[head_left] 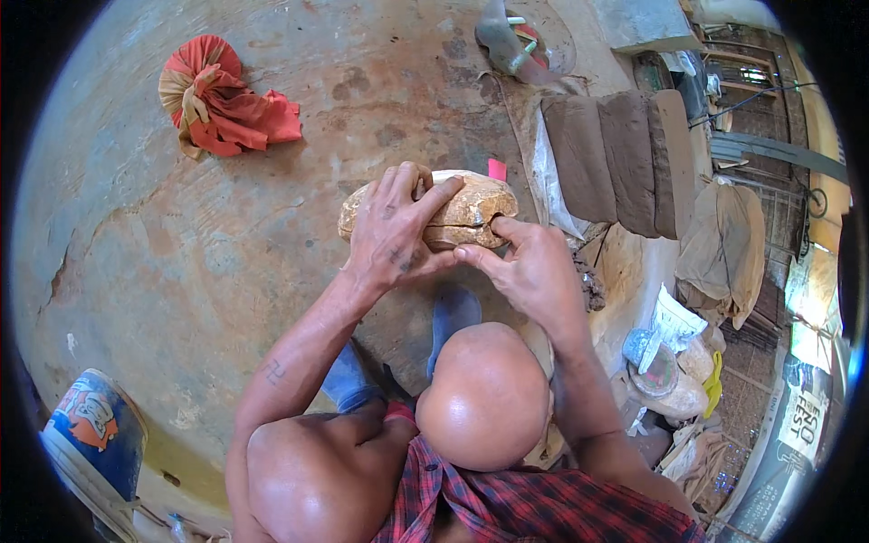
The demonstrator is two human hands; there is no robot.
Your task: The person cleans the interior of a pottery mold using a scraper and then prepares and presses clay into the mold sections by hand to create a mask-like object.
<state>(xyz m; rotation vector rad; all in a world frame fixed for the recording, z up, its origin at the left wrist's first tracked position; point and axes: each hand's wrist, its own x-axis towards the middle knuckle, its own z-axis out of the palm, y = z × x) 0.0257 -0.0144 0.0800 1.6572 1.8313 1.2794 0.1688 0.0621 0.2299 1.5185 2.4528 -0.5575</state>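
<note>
A worn, tan two-piece plaster mould (457, 210) is held up in front of my knees. A dark seam runs along its length, and its edges are chipped. My left hand (394, 226) lies across its left part, fingers over the top and thumb along the lower side. At the right end my right hand (534, 262) grips it, with fingertips at a dark opening and the thumb pressed beneath the seam. Those fingertips are partly hidden. Just behind the mould shows a small pink piece (497, 169).
A knotted red and tan cloth bundle (217, 100) lies far left on the floor. Brown clay slabs (602, 158) stand at right, below a grey basin (516, 45) with light sticks. A blue bucket (95, 430) is near left; bags and a bowl (656, 373) sit near right.
</note>
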